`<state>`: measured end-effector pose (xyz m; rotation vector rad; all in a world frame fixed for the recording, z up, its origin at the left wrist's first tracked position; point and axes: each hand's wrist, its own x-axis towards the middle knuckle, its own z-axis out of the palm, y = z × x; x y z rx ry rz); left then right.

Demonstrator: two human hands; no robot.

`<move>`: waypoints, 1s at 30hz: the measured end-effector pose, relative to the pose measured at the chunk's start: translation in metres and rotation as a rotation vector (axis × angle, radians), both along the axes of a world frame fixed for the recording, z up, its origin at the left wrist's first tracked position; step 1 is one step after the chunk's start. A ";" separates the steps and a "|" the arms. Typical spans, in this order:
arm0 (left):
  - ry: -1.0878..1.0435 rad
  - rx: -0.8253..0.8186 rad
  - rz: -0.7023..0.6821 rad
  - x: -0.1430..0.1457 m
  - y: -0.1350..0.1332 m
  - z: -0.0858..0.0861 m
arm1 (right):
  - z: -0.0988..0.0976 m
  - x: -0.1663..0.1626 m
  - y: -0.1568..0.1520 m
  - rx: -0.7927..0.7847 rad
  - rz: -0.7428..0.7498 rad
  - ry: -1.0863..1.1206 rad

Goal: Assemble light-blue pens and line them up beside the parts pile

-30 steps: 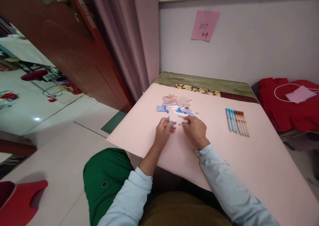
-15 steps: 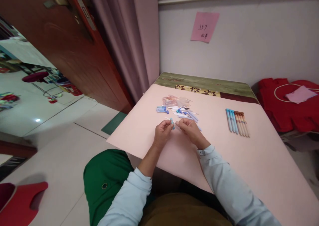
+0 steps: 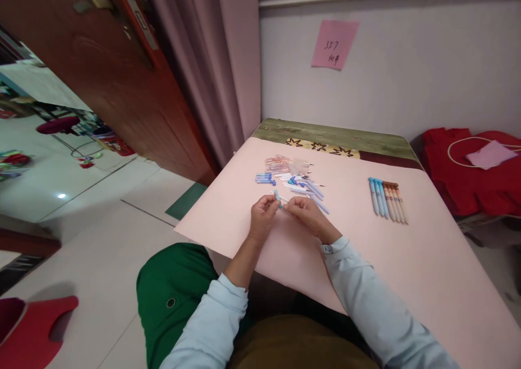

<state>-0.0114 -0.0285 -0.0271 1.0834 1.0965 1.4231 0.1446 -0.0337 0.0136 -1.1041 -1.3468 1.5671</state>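
Between finger and thumb my left hand (image 3: 262, 217) pinches a short light-blue pen part (image 3: 277, 195). My right hand (image 3: 305, 212) is closed in a pinch right beside it, fingertips almost meeting the left ones; what it grips is too small to make out. Just beyond my hands lie blue pen barrels (image 3: 314, 189), white refills (image 3: 280, 177) and short blue pen pieces (image 3: 264, 178). Behind those is a pile of clear pinkish pen parts (image 3: 279, 164). To the right, assembled-looking blue pens (image 3: 378, 198) and brown-topped pens (image 3: 394, 203) lie in a neat row.
A pale pink sheet covers the table (image 3: 407, 282), whose green patterned far edge (image 3: 277, 127) meets the wall. A pink note (image 3: 335, 44) is stuck there. Red cloth (image 3: 451, 179) sits at the right; a wooden door (image 3: 163, 108) stands at the left, a red stool (image 3: 44, 331) lower left.
Both hands have shifted slightly left, and the right fingertips have come closer to the light-blue pen part. The loose parts and the row of pens stay put.
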 end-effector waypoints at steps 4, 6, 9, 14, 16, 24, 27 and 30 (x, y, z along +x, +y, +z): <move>-0.017 -0.009 -0.011 -0.001 0.000 -0.001 | -0.002 -0.001 0.000 -0.015 -0.007 -0.011; -0.018 -0.003 -0.018 -0.001 0.000 -0.001 | -0.002 -0.002 0.001 0.019 -0.035 -0.012; 0.003 0.016 -0.032 0.000 0.000 0.001 | -0.001 -0.003 0.001 0.067 -0.096 0.005; 0.105 0.056 -0.061 0.005 -0.005 0.008 | -0.001 -0.003 0.003 0.198 -0.263 0.003; 0.170 0.099 -0.101 0.008 -0.008 0.010 | -0.003 -0.004 0.004 0.267 -0.289 -0.061; 0.093 0.115 -0.041 0.006 -0.005 0.005 | -0.011 -0.005 0.009 0.046 -0.386 0.231; 0.071 0.156 -0.013 0.005 -0.008 0.006 | -0.017 -0.006 0.011 -0.173 -0.292 0.425; 0.117 0.203 0.004 0.009 -0.015 0.011 | -0.021 -0.008 0.013 -0.315 -0.197 0.568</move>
